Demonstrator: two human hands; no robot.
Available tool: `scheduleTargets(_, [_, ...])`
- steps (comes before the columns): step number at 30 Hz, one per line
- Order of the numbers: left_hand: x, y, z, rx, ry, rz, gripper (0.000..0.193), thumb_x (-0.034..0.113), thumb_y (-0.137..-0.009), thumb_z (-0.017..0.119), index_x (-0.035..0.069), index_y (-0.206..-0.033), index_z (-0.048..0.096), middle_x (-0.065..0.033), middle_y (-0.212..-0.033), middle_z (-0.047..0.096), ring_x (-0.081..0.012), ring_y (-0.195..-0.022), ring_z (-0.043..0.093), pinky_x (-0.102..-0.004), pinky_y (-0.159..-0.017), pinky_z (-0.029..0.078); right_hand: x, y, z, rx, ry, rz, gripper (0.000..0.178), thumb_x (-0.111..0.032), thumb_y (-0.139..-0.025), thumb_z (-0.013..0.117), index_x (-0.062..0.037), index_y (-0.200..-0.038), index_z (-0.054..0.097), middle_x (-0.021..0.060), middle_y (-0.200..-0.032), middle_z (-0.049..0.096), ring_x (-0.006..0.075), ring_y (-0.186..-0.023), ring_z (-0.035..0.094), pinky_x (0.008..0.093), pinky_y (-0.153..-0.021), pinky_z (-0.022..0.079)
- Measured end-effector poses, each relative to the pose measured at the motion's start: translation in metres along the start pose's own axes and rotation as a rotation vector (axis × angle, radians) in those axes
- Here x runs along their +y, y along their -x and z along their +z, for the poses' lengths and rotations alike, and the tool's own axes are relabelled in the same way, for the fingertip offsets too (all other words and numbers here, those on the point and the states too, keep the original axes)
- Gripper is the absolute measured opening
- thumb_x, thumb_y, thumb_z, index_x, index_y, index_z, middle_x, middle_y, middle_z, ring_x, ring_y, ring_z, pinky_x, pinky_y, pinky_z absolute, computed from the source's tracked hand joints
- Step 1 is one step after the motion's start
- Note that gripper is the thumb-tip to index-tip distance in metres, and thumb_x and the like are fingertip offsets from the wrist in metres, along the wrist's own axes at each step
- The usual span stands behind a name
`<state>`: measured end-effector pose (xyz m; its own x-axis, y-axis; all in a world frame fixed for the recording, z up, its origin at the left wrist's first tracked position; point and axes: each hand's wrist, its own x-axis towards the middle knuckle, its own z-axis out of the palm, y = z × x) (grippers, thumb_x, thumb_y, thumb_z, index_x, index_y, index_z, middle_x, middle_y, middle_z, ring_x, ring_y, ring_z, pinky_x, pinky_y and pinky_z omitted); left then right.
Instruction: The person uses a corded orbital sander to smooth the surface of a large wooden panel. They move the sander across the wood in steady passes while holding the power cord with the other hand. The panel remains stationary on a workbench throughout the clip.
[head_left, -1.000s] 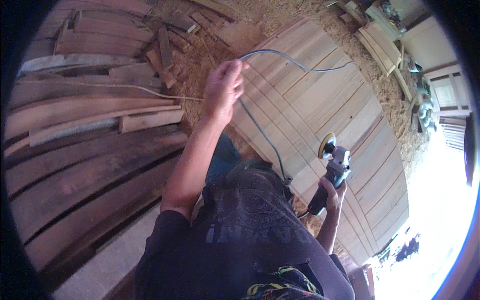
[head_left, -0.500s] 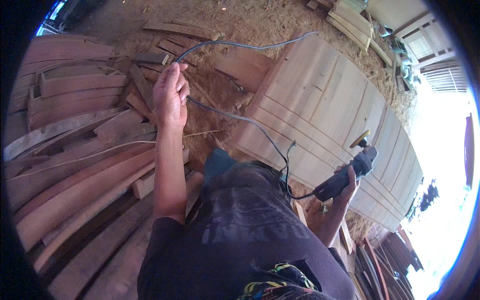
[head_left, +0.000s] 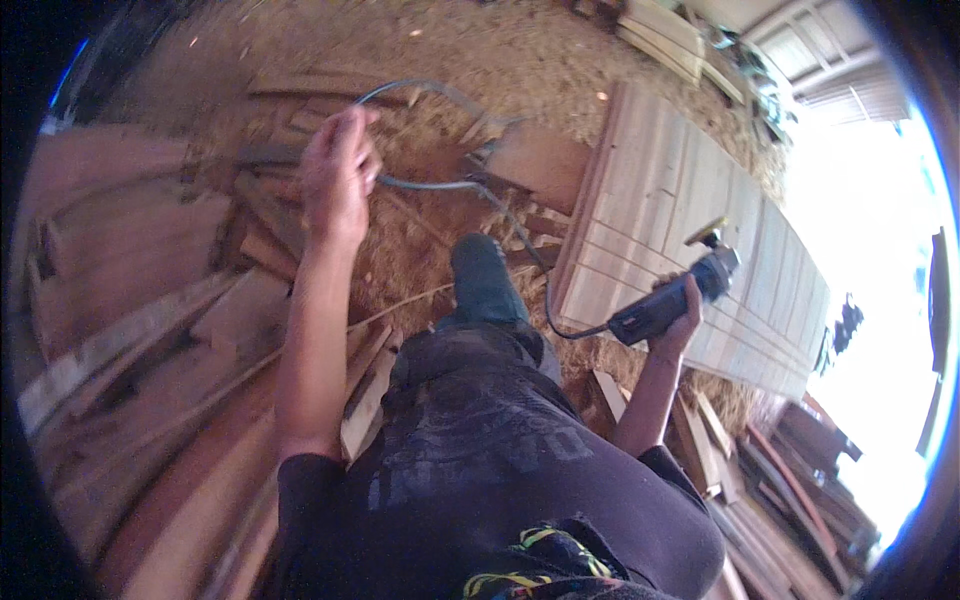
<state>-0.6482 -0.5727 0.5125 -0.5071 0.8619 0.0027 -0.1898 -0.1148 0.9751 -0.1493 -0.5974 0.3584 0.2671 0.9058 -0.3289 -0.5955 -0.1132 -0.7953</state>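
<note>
My left hand (head_left: 340, 172) is raised at the upper left, its fingers closed round a thin blue-grey power cord (head_left: 432, 185). One stretch of the cord loops up and away beyond the hand. Another sags across to the rear end of an angle grinder (head_left: 660, 308). My right hand (head_left: 682, 322) grips the grinder's dark body from below. The grinder's head points up and to the right, with a yellowish disc (head_left: 708, 232) on it. Behind the grinder lies a large pale wooden panel (head_left: 650, 185), apart from the tool as far as I can tell.
Curved reddish planks (head_left: 130, 260) are stacked at the left. Sawdust (head_left: 500, 60) covers the ground ahead, with loose boards (head_left: 540, 165) on it. More timber (head_left: 790, 480) lies at the lower right. Pale planks (head_left: 660, 40) are piled at the far right.
The view has shifted and one foot has come forward between the stacks and the panel. The cord hangs in a smaller loop from my left hand. Both hands keep their grips.
</note>
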Motion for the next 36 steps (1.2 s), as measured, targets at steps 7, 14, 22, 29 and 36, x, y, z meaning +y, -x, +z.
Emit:
scheduleTargets(7, [0.002,-0.074,-0.023,-0.040,-0.046,-0.051,0.027,0.031,-0.115,0.067,0.006,-0.111,0.073,0.0082,-0.072,0.043,-0.0045,-0.058,0.041,-0.0237,-0.048,0.028,0.025,0.012,0.056,0.168,-0.063,-0.060,0.040,-0.037,-0.103,0.076,-0.0004,-0.116,0.065,0.0137,-0.096,0.075,0.0251,-0.085,0.075,0.0364,-0.080,0.063])
scheduleTargets(14, [0.008,-0.200,-0.004,-0.283,0.005,-0.121,0.042,0.033,-0.116,0.063,0.002,-0.144,0.069,0.0032,-0.082,0.056,-0.0104,-0.070,0.057,-0.0253,-0.055,0.043,0.058,-0.035,0.113,0.265,-0.189,-0.151,0.036,-0.036,-0.106,0.073,-0.0019,-0.112,0.064,0.0133,-0.092,0.073,0.0250,-0.082,0.073,0.0361,-0.075,0.061])
scheduleTargets(22, [0.038,-0.368,0.060,-0.543,0.189,-0.076,0.074,0.023,-0.113,0.066,0.002,-0.175,0.032,0.0001,-0.104,0.066,-0.0146,-0.088,0.064,-0.0272,-0.074,0.054,0.071,-0.106,0.193,0.425,-0.262,-0.184,0.036,-0.033,-0.105,0.074,-0.0004,-0.115,0.064,0.0133,-0.095,0.073,0.0251,-0.082,0.074,0.0383,-0.075,0.063])
scheduleTargets(29, [-0.026,-0.484,0.126,-0.831,0.379,-0.155,0.079,0.018,-0.112,0.065,0.006,-0.178,0.024,-0.0038,-0.130,0.068,-0.0193,-0.096,0.070,-0.0312,-0.078,0.056,0.065,-0.097,0.203,0.725,-0.240,-0.256,0.038,-0.037,-0.106,0.073,0.0003,-0.112,0.066,0.0148,-0.091,0.074,0.0250,-0.078,0.074,0.0358,-0.073,0.063])
scheduleTargets(36, [-0.110,-0.529,0.223,-1.161,0.426,-0.466,0.096,-0.002,-0.096,0.066,0.010,-0.179,0.020,-0.0112,-0.142,0.074,-0.0288,-0.114,0.075,-0.0378,-0.086,0.065,0.103,-0.040,0.218,1.164,-0.105,-0.452,0.033,-0.030,-0.106,0.075,0.0004,-0.116,0.067,0.0141,-0.093,0.074,0.0226,-0.076,0.074,0.0350,-0.069,0.063])
